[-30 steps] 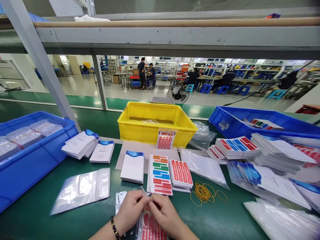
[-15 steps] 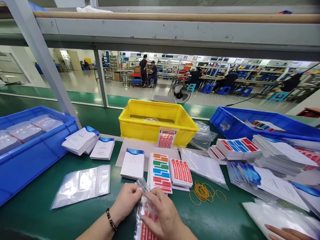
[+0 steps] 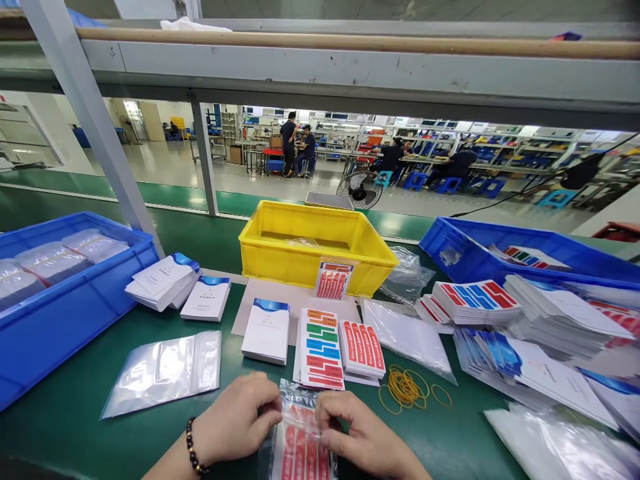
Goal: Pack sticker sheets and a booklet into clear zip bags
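Note:
A clear plastic zip bag (image 3: pixel 299 393) with red-and-white sticker sheets (image 3: pixel 303 450) inside lies upright before me at the bottom middle. My left hand (image 3: pixel 245 415), a beaded bracelet on its wrist, has its fingers closed on the bag's left edge near the mouth. On the opposite edge, my right hand (image 3: pixel 356 427) pinches the plastic between thumb and curled fingers. Just beyond the bag are a stack of multicoloured sticker sheets (image 3: pixel 320 350), a stack of red sticker sheets (image 3: pixel 363 350) and a stack of white-and-blue booklets (image 3: pixel 266 333).
A yellow bin (image 3: pixel 315 260) stands at the back, between a left blue bin (image 3: pixel 75 300) and a right blue bin (image 3: pixel 500 247). Empty plastic bags (image 3: pixel 165 373) lie left; rubber bands (image 3: pixel 406 387) lie right. Sticker stacks (image 3: pixel 475 303) and booklets (image 3: pixel 545 373) crowd the far right.
My hands have moved apart to the two sides of the bag, which now lies flatter and more exposed. Another person's fingers at the lower right have left the view.

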A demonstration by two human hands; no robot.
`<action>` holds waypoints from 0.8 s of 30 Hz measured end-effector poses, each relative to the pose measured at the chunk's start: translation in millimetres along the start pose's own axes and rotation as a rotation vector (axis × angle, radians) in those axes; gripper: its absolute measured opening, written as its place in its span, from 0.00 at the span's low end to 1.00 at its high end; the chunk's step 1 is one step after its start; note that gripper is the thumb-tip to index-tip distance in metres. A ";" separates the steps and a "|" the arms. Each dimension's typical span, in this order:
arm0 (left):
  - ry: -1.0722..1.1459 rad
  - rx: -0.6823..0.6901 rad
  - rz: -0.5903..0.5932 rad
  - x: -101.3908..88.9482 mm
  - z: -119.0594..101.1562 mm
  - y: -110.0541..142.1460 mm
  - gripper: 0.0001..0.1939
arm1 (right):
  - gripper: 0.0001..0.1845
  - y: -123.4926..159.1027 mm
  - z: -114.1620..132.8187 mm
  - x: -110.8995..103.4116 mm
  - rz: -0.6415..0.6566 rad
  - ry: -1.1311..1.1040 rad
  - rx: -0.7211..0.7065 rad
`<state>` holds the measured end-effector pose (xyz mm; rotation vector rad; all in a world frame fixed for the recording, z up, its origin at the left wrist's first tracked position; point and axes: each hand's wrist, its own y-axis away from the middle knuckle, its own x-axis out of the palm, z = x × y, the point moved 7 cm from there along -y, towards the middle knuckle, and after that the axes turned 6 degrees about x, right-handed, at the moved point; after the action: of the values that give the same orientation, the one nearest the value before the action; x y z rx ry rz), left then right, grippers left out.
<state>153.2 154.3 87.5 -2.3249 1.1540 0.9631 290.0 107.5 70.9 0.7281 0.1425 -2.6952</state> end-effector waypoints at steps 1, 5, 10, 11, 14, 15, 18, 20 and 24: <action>0.066 -0.034 0.002 0.8 4.0 -0.4 0.06 | 0.14 -3.0 3.3 -3.1 -0.031 0.003 -0.028; 0.378 -0.134 0.025 21.4 18.0 -3.1 0.09 | 0.14 -29.7 19.7 -9.9 -0.241 0.218 -0.133; 0.559 -0.165 0.081 50.7 30.8 -5.4 0.12 | 0.15 -78.9 28.1 9.4 -0.370 0.682 -0.207; 0.587 -0.162 0.085 52.7 33.0 -5.6 0.12 | 0.17 -87.2 25.2 13.9 -0.371 0.737 -0.185; 0.689 -0.159 0.064 52.1 40.0 -5.7 0.17 | 0.10 -99.3 19.8 23.4 -0.366 0.789 -0.168; 0.728 -0.164 0.048 50.7 42.6 -5.7 0.20 | 0.08 -98.5 20.2 24.4 -0.370 0.788 -0.177; 0.852 -0.198 -0.013 46.9 50.9 -6.3 0.31 | 0.12 -82.5 29.9 19.3 -0.410 0.778 -0.198; 1.037 -0.252 -0.072 46.8 56.7 -6.8 0.39 | 0.14 -64.0 42.7 11.5 -0.426 0.733 -0.220; 1.471 -0.369 -0.193 50.9 63.6 -6.9 0.33 | 0.11 -36.9 55.9 -0.4 -0.247 0.561 -0.248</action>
<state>154.4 167.8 6.9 -3.3441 1.0896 -0.9404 251.0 131.8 119.6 1.4398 0.7294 -2.5419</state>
